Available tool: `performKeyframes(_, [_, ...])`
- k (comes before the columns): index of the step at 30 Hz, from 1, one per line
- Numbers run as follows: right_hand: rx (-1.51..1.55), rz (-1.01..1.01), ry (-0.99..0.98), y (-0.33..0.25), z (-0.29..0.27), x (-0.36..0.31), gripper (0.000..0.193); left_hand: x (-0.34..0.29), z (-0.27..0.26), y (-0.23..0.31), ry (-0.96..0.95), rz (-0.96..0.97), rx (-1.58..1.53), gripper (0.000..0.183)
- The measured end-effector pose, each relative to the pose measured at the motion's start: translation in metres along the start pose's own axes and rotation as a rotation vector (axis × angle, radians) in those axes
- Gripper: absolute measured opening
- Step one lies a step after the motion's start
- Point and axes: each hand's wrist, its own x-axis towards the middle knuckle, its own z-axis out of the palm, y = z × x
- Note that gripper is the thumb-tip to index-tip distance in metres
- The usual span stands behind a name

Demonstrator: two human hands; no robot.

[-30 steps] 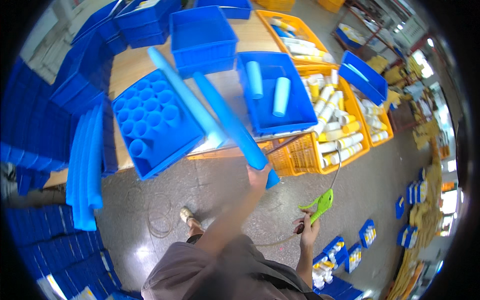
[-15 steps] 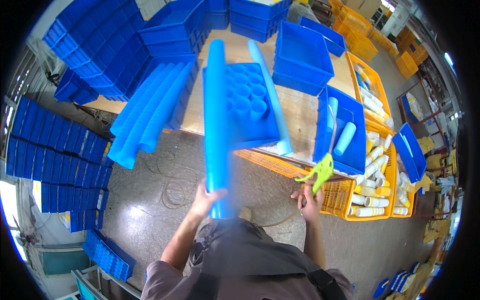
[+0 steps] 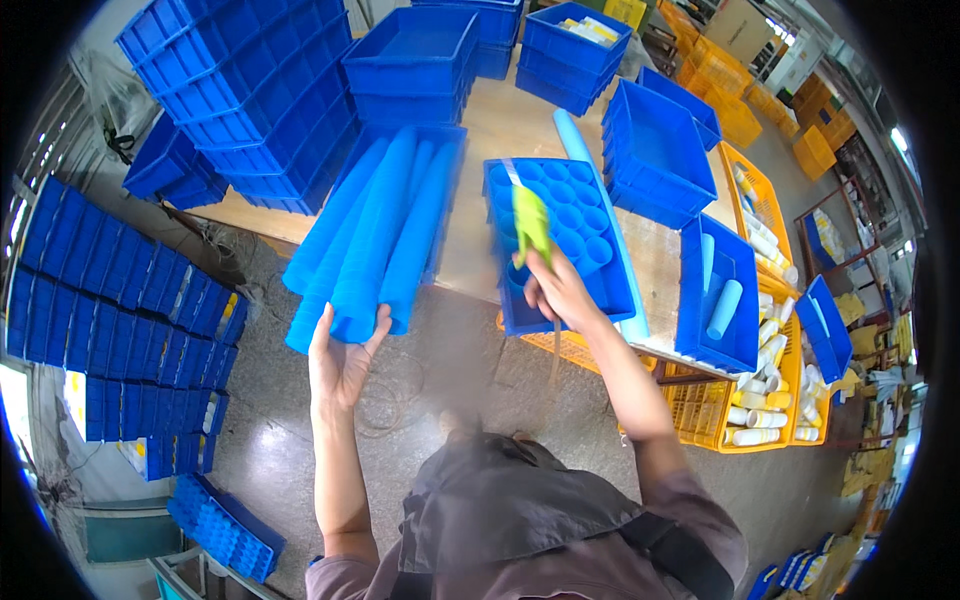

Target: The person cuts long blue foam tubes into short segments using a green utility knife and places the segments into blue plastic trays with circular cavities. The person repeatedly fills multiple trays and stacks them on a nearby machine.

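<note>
My left hand [image 3: 343, 355] grips the near end of a long blue tube [image 3: 378, 235], thumb and fingers on either side of it. That tube lies on a heap of similar ridged blue tubes [image 3: 325, 255] in a blue crate, their near ends sticking out over the table edge. My right hand [image 3: 560, 292] is closed round a yellow-green air blow gun [image 3: 531, 222], held over a blue crate [image 3: 618, 312] of upright, open-topped blue cylinders [image 3: 567, 217]. The gun's nozzle points away from me. A paler blue tube [image 3: 634, 320] lies along that crate's right side.
Stacked blue crates [image 3: 245, 90] rise at the far left, with more crates [image 3: 655, 160] at the back right. A blue bin [image 3: 735, 335] holds two short light-blue tubes. Orange baskets [image 3: 705, 400] of white and yellow tubes stand right of the wooden table [image 3: 470, 262]. A hose [image 3: 395, 420] lies on the floor.
The upright blue tube my left hand held has left mid-view; that hand is now at the heap on the left. My right hand has swung left and forward with the air blow gun.
</note>
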Motion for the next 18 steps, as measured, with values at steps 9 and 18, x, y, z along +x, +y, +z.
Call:
performKeyframes(9, [-0.497, 0.249, 0.128, 0.045, 0.089, 0.253, 0.044, 0.014, -0.021, 0.027, 0.125, 0.027, 0.151, 0.067])
performKeyframes(18, [-0.486, 0.233, 0.032, 0.025, 0.08, 0.183, 0.042, -0.017, -0.04, 0.057, 0.124, 0.099, 0.342, 0.07])
